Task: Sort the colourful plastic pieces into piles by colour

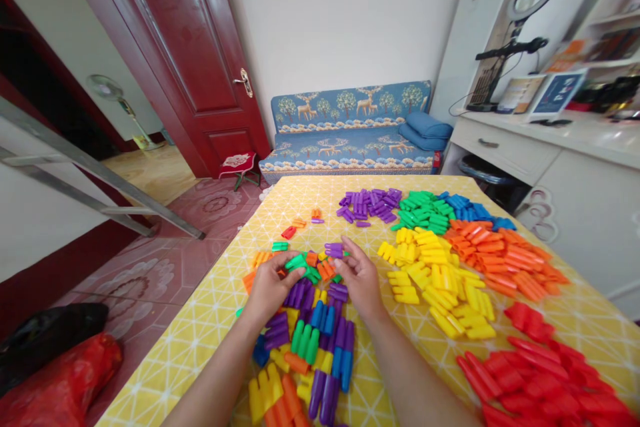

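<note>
Blocks, plastic, finger-shaped with rounded tips, glossy, many joined side by side in rows of two to four. Mixed heap (310, 340) lies on the worktop (210, 320), directly before me and between my forearms: purple, blue, green, yellow and orange jumbled together. My left grip (270, 287) is closed on a green block (299, 261) at the far edge of the heap. My right grip (361, 280) has its fingertips against a purple block (334, 250) just beside it; whether that piece is pinched or only touched I cannot tell. To my judgement the pick goes best by taking one piece by its long sides and lifting it straight up, so that the neighbours lying over it do not slide, while the other grip steadies the heap. Single-colour piles lie apart to the right on the yellow patterned cloth: purple pile (370, 203), green pile (423, 210), blue pile (467, 207), orange pile (500, 253), yellow pile (440, 280), red pile (535, 367). A few stray orange and red pieces (295, 227) sit beyond the heap.
</note>
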`<state>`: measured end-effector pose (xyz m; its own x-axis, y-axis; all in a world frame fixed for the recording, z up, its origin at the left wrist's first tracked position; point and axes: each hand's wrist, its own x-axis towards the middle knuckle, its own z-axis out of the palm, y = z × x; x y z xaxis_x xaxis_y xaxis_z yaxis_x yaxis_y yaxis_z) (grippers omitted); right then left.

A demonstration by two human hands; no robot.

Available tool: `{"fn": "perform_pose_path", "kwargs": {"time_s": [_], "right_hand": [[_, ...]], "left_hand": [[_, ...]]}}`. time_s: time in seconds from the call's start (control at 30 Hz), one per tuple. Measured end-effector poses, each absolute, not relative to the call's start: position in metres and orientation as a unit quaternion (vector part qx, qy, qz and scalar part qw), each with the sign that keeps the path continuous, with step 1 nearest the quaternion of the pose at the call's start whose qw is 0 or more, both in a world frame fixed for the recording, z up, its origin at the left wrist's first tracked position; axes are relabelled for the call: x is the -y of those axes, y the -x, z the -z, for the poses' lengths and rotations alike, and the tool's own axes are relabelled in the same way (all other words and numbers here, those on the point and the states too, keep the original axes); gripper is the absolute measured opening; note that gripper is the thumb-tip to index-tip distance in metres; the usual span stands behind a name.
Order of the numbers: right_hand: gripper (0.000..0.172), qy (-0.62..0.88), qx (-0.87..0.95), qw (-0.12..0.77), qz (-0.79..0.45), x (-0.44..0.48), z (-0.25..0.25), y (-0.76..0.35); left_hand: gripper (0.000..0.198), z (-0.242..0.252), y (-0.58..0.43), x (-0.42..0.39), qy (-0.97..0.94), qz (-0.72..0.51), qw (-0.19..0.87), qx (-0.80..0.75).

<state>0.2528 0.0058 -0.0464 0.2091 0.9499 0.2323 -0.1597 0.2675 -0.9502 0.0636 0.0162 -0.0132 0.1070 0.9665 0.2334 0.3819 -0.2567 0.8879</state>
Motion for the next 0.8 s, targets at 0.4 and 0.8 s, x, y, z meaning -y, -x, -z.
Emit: {"fn": "perform_pose_path", "kwargs": {"time_s": [0.4,0.8], "right_hand": [[0.029,0.505,0.480,0.633,-0.337,-0.002,0.040,-0.256],[0.034,0.500,0.492,0.616,-0.360,-0.001,0.040,-0.254]], "left_hand": [[0.019,-0.033,-0.054,0.010,-0.793,-0.255,0.327,-0.447],[0.037,-0.012,-0.108,0.027,-0.844,-0.159,0.197,-0.472]]}}
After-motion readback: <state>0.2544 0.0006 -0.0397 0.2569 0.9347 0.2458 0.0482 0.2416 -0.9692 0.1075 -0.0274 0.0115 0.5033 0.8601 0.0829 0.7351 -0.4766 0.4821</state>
